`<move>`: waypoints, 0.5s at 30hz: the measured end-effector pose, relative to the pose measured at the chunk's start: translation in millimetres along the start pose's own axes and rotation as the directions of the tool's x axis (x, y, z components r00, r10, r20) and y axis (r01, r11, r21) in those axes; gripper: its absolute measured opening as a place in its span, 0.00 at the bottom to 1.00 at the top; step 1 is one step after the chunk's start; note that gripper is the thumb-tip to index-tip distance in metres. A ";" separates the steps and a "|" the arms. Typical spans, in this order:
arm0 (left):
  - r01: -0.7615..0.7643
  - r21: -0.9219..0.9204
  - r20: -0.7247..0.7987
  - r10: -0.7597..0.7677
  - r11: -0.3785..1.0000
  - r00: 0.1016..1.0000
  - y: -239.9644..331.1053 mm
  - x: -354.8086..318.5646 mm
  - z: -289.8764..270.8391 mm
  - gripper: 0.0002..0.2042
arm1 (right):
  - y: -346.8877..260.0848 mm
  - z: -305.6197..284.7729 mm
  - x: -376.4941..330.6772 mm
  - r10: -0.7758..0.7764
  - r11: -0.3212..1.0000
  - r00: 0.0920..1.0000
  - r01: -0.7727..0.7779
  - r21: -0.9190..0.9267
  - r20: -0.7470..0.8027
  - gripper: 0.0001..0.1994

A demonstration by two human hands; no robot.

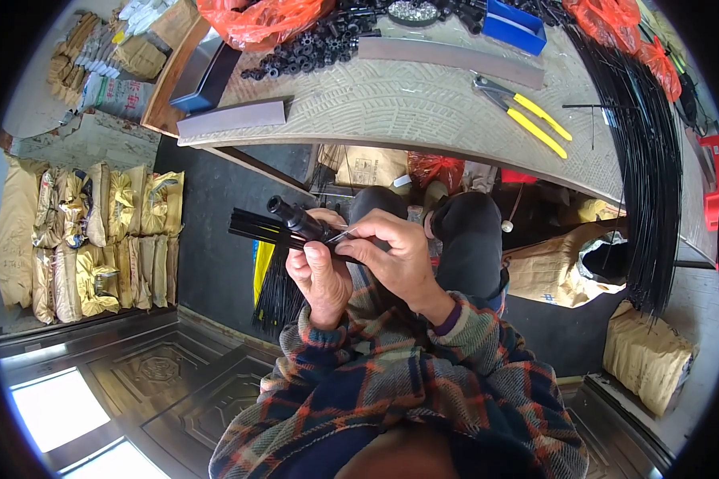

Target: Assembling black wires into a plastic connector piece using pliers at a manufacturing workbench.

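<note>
In front of my lap, my left hand point(322, 279) is closed around a bundle of thin black rods point(256, 228) and a ribbed black plastic tube point(289, 214). The rods stick out to the left, and the tube's open end points up and left. My right hand point(395, 254) comes in from the right, thumb and forefinger pinched together beside the tube's lower end. A thin, shiny strand, wire-like, shows between those fingertips and the tube. My fingers hide the spot where the rods meet the tube.
Ahead stands a workbench point(423, 120) with yellow-handled pliers point(527, 116), black plastic fittings point(315, 52), a blue bin point(515, 25) and a dark tray point(205, 77). Long black rods point(651, 191) hang over its right side. Stacked paper sacks point(96, 239) line the left; another sack point(555, 267) lies below the bench.
</note>
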State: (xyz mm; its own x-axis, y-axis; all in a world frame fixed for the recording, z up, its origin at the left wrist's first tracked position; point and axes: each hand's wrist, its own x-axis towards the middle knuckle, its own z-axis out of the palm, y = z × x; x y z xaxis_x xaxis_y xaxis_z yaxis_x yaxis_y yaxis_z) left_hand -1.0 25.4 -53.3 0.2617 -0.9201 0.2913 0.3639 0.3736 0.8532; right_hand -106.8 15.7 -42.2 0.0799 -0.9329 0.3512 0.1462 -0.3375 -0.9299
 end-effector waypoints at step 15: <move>-0.129 0.225 0.055 0.120 0.966 0.991 7.8 1.7 11.7 0.28 | 4.1 16.6 -21.4 -0.173 0.984 0.982 0.171 -0.041 -0.074 0.11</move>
State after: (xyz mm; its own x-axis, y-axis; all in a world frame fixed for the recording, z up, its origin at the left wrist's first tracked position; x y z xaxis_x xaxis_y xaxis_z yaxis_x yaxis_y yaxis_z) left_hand -8.2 25.4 -41.1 0.2533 -0.8739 0.4148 0.1165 0.4532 0.8837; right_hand -91.6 36.3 -51.7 -0.0193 -0.8670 0.4979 0.1170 -0.4965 -0.8601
